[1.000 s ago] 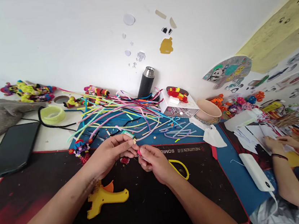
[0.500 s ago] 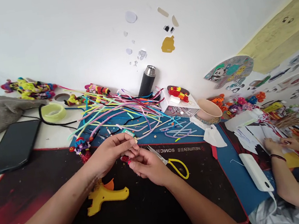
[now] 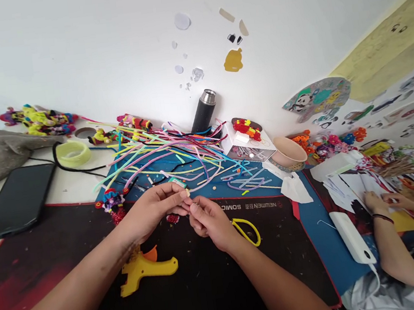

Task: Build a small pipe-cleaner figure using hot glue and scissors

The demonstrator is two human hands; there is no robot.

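My left hand (image 3: 162, 204) pinches a tiny pale piece (image 3: 187, 192) between thumb and forefinger. Close against it, my right hand (image 3: 209, 220) has thumb and fingertips pressed together; what they grip is too small to make out. A sparkly red piece (image 3: 172, 218) shows just below my left fingers. Yellow-handled scissors (image 3: 247, 231) lie beside my right hand, which covers part of them. Under my left forearm rests a yellow plastic tool (image 3: 149, 267). A small doll with a blue and red head (image 3: 112, 202) and a red glittery body lies left of my left wrist.
Colourful pipe cleaners (image 3: 168, 149) spread behind my hands. Beyond them stands a black flask (image 3: 203, 111), with a white box (image 3: 246, 147) and a bowl (image 3: 288, 152) to the right. A phone (image 3: 18, 200) lies left. Another person's hands (image 3: 377, 204) work at far right near a white power bank (image 3: 353, 237).
My right hand has shifted slightly right and up, its fingertips now pressed by my left fingertips. The red piece is now apart from my right fingers, and more of the scissors is covered.
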